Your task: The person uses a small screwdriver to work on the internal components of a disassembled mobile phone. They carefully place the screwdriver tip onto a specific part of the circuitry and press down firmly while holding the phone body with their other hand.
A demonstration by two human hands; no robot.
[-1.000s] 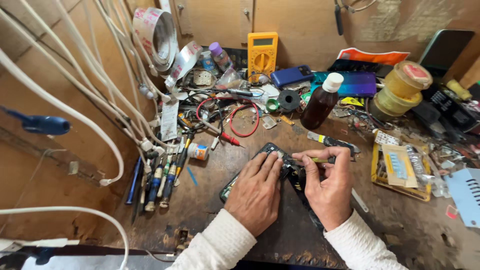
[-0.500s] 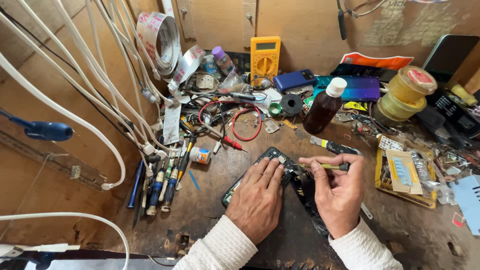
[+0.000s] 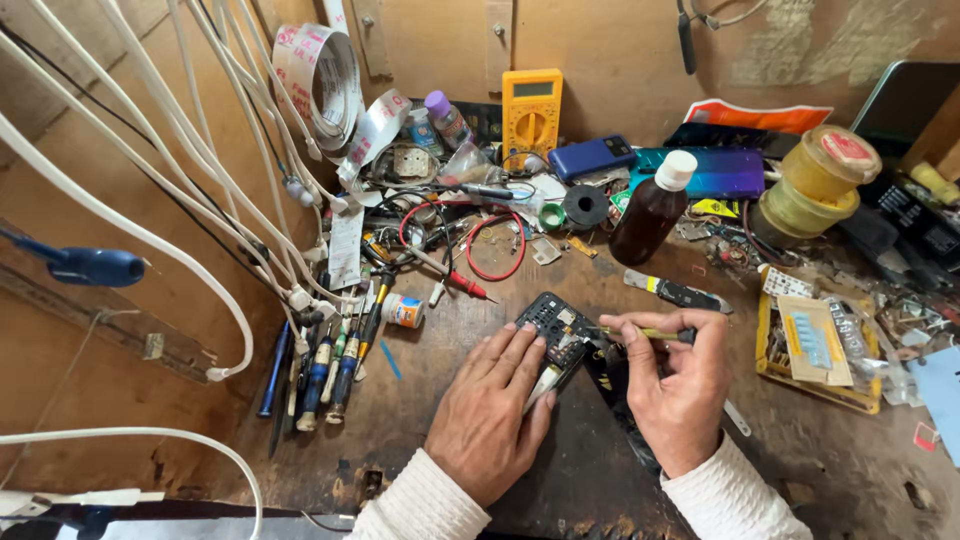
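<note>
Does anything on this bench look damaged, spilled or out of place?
Nothing looks spilled. The opened phone under the left hand lies with its circuit board bare; the right hand holds a thin tool to it. Small parts and tools litter the wooden bench. The brown bottle stands upright, capped.

Left hand [image 3: 487, 420] flat on opened phone [image 3: 556, 328]; right hand [image 3: 678, 385] pinching yellow-handled tool [image 3: 640, 333] over circuit board.

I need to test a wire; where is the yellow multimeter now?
In the head view, the yellow multimeter leans against the back wall, left of the blue phone and right of the purple-capped bottle.
</note>
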